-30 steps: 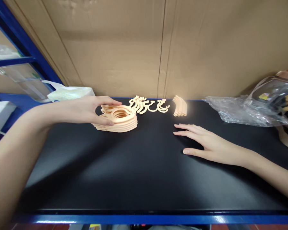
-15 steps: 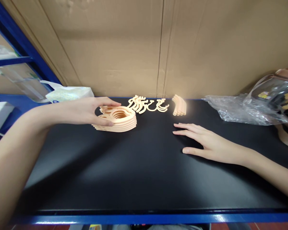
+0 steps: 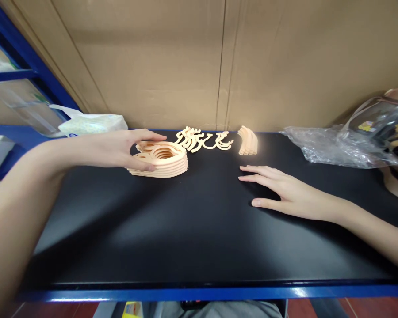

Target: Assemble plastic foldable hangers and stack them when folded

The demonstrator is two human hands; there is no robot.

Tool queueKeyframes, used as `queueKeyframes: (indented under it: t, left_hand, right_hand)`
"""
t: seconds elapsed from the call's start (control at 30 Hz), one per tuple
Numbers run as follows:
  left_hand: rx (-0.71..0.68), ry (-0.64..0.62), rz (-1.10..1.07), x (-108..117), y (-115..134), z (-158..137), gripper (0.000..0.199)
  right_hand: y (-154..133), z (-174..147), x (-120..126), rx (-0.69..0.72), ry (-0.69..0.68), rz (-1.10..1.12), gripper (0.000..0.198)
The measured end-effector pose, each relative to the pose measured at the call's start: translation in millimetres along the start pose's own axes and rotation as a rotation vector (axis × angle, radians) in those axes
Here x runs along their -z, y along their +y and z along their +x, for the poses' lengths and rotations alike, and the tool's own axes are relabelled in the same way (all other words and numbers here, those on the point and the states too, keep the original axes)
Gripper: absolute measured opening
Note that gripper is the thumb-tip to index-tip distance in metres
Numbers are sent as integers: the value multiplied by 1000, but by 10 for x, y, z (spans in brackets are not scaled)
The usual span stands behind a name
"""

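Observation:
A stack of peach plastic ring-shaped frames (image 3: 167,161) lies on the black table top (image 3: 185,229) at the back left. My left hand (image 3: 126,148) grips the stack's left end, thumb in front and fingers over the top piece. My right hand (image 3: 278,190) rests flat on the table, fingers spread, holding nothing. Behind the stack lies a row of peach hook pieces (image 3: 204,140). A small bundle of curved peach strips (image 3: 248,142) lies to the right of the hooks.
A cardboard wall (image 3: 219,62) closes the back of the table. A crumpled clear plastic bag (image 3: 338,148) and a dark bag of parts (image 3: 384,128) lie at the right. A tissue pack (image 3: 91,123) and blue shelf frame (image 3: 26,57) stand at the left.
My left hand has tilted the top of the stack up slightly. The view has shifted a little; my right hand stays flat on the table.

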State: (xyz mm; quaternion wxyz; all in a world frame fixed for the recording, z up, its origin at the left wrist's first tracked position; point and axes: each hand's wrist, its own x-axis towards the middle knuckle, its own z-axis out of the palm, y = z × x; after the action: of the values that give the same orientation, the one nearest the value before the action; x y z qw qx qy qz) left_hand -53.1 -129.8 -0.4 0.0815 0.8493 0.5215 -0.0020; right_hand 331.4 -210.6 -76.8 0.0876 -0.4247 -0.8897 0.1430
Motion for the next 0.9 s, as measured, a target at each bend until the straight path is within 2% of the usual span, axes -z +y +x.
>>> queueKeyframes:
  t: [0.4,0.63,0.77,0.9]
  left_hand:
    - [-23,6,42,-1,-37,21,77]
    - [-34,39,34,17,44,-11,89]
    - [-148,141,-95,0,248,-15,82]
    - [-328,281,-171,-148,555,14,66]
  right_hand:
    - [17,5,-15,11,27,18,55]
    - [7,6,-6,8,30,27,55]
    - [-1,7,-8,-4,19,11,56]
    - [3,5,-11,3,23,12,56]
